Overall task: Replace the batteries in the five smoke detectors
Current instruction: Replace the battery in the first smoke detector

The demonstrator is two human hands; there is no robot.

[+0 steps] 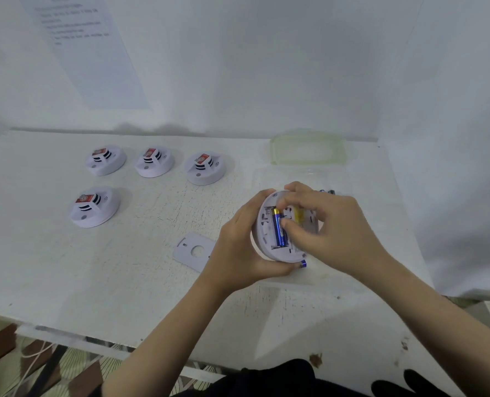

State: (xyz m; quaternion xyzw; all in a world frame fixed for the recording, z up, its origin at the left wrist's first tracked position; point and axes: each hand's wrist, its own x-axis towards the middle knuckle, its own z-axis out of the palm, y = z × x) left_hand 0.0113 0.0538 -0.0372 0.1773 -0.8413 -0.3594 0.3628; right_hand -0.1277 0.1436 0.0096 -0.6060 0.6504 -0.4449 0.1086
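Observation:
My left hand [239,247] grips a white smoke detector [265,224] held on edge, its open back facing me. A blue battery [279,229] sits in the compartment, with a yellow one [298,214] partly hidden beside it. The fingertips of my right hand [324,227] press on the blue battery. The detector's flat white back plate [191,250] lies on the table to the left. Several closed detectors [95,206] [105,159] [154,161] [205,167] sit face up at the far left. Another blue battery end [303,263] shows under the held detector.
A clear plastic tray [308,150] stands at the back right, and loose battery ends [327,192] peek out behind my right hand. The white table [123,282] ends at a front edge near me. A printed sheet [89,50] hangs on the wall.

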